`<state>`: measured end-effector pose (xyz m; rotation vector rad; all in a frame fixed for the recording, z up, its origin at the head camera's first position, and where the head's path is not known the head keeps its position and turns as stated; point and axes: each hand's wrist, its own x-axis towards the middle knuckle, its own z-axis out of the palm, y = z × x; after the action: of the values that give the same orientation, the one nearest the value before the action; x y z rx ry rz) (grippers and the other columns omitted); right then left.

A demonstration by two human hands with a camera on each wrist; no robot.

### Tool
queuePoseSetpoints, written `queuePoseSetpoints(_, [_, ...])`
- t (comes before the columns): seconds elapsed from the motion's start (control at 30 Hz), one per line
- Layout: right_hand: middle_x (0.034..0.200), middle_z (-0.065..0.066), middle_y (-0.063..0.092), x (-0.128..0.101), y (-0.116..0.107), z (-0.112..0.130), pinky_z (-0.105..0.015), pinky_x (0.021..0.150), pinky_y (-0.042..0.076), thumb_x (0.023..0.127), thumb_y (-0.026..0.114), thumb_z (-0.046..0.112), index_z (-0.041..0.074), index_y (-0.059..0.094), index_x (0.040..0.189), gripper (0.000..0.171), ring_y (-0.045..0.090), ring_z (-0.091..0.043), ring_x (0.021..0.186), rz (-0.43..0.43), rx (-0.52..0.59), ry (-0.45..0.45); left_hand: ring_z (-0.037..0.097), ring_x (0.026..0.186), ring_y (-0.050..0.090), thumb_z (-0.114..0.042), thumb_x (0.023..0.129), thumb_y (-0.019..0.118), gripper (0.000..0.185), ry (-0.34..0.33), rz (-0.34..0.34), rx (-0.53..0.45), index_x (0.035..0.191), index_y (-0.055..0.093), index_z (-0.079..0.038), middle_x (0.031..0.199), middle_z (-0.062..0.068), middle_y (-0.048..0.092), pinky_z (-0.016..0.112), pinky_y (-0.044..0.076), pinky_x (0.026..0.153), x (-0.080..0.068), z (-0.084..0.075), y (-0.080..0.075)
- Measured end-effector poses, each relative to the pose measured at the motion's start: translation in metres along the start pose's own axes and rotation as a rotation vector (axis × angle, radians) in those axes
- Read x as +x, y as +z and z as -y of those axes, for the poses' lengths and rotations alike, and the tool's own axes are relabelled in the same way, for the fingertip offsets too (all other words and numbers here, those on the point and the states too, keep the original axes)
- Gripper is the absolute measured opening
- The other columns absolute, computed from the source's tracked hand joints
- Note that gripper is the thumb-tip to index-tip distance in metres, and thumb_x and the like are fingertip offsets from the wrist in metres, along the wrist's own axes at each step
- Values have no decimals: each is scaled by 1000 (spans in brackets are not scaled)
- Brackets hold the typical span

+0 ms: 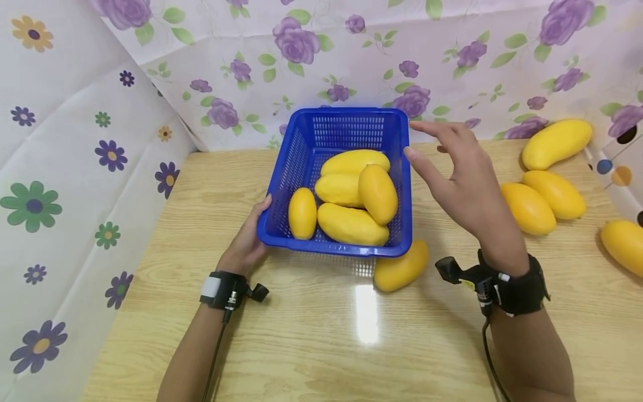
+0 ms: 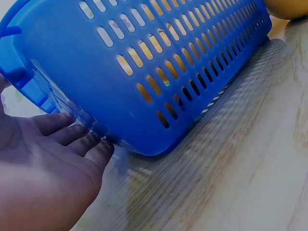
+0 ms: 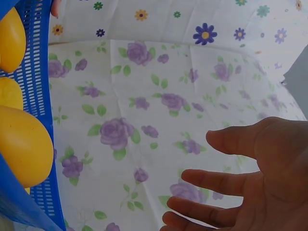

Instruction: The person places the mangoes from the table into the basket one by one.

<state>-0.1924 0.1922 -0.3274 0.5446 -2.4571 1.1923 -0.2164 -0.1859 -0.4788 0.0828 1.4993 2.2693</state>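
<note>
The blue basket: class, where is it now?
In the head view, the basket is near the centre, between the left hand, which touches its left side, and the right hand, with a mango by its near right corner.

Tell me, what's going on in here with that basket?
A person is handling a blue basket of yellow fruit that looks like mangoes. The left hand touches the basket's left side, while the right hand is open in the air off its right side, not touching it. Five fruits show inside. One more fruit lies by the basket's near right corner, and four others lie farther right on the wooden table.
</note>
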Motion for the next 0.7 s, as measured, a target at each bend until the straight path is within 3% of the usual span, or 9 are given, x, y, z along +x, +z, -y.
queuePoseSetpoints(0.3, [145, -10, 50, 3, -11, -12, -52, 107, 37, 103, 59, 32, 19, 53, 148, 48, 44, -28, 133, 15, 2, 81, 16, 114, 53, -56, 102, 49, 68, 2, 2, 1, 159, 30, -23, 138, 6, 49, 30, 48, 94, -1, -1, 0])
queuePoseSetpoints(0.7, [152, -16, 41, 4, -35, -39, -56, 113, 30, 104, 57, 32, 15, 45, 153, 54, 36, -34, 139, 21, -35, 213, 17, 115, 51, -55, 103, 48, 68, 10, 21, 12, 159, 29, -23, 140, 6, 47, 29, 47, 95, 0, -1, -1])
